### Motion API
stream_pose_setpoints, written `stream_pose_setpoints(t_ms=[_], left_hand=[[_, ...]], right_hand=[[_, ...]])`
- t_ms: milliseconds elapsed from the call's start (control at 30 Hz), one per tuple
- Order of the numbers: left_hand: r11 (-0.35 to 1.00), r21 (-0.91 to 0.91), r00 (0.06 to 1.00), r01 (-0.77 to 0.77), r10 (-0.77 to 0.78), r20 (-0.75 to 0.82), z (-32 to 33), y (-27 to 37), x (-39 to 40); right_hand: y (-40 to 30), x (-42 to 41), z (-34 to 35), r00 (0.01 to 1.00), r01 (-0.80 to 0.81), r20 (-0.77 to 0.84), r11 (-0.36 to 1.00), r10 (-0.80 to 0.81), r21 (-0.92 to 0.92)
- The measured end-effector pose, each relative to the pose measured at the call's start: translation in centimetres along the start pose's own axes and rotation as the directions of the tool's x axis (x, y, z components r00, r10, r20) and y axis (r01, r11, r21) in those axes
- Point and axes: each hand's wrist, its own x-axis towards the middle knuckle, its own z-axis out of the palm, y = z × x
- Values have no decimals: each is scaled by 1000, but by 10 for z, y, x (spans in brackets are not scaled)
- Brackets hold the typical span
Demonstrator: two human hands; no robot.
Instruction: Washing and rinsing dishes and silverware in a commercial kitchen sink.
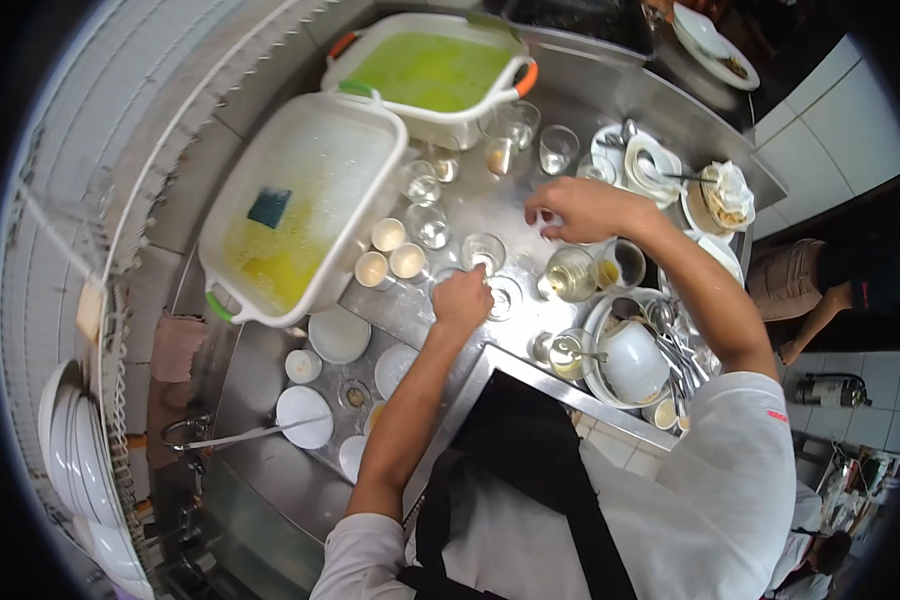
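My left hand [463, 300] is at a group of drinking glasses on the steel counter, beside a clear glass [483, 253] and another glass [504, 298]; its fingers are partly hidden, so its hold is unclear. My right hand [581, 209] is over the counter with fingers curled and apart; whether something small is between them cannot be told. Nearer me stand a glass with pale liquid [571, 274] and a glass holding a utensil [568, 355]. Three small cream-coloured cups [388, 235] stand left of the glasses.
A white tub of soapy water [379, 180] holds a dark scouring pad [270, 208]. Behind it is a tub of green liquid [435, 67]. Dirty bowls and cutlery [634, 361] are stacked at right, near soiled plates [709, 210]. White dishes [304, 417] lie in the sink; a person [817, 285] stands at right.
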Motion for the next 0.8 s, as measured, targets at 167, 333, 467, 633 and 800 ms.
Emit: stream_pose_setpoints(t_ms=[167,333,467,633,800], left_hand=[[999,-39,990,-37,31,-135,-1,8,50],[998,12,978,-62,63,-199,-15,27,135],[1000,-23,980,3,-8,-198,-21,34,162],[954,-246,884,-169,37,-467,-48,31,135],[882,-460,909,-105,-102,-404,-39,8,1]], right_hand=[[9,-37,52,993,-119,-12,993,119,24],[47,-25,77,986,-74,-141,990,91,120],[63,-9,59,940,-112,-294,968,176,223],[67,34,59,922,-186,-281,942,265,279],[59,60,80,902,-172,-339,942,268,287]])
